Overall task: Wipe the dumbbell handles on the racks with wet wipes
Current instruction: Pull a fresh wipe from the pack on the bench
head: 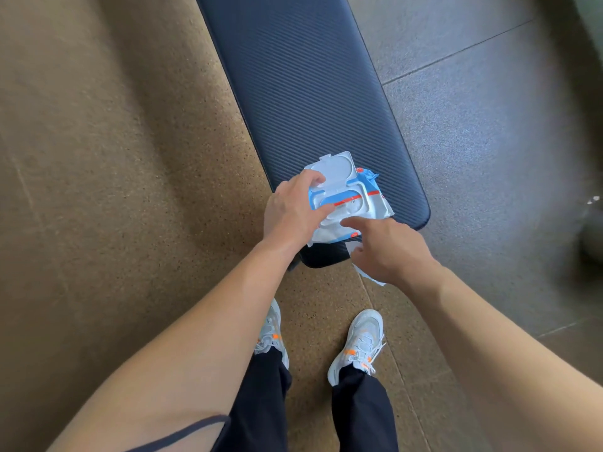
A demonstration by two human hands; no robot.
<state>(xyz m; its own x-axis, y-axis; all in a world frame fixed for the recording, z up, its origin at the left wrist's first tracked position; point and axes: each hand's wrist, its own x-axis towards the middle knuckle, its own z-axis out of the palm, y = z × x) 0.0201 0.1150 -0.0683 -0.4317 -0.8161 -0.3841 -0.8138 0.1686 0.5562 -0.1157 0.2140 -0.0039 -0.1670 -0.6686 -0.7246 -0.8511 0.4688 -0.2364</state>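
A white and blue wet wipes pack point(350, 197) lies on the near end of a dark padded bench point(303, 93), its plastic lid flipped open away from me. My left hand point(293, 210) grips the pack's left side, fingers on the lid hinge and thumb on the front. My right hand point(388, 246) points its index finger at the pack's opening, while its other fingers hold a crumpled white wipe point(365, 272) that hangs below the palm. No dumbbells or racks are in view.
The bench runs from the centre up to the top of the view. Brown cork-like floor point(114, 158) lies to the left and under my feet; grey rubber tiles point(489, 125) lie to the right. My shoes point(359, 344) stand just before the bench end.
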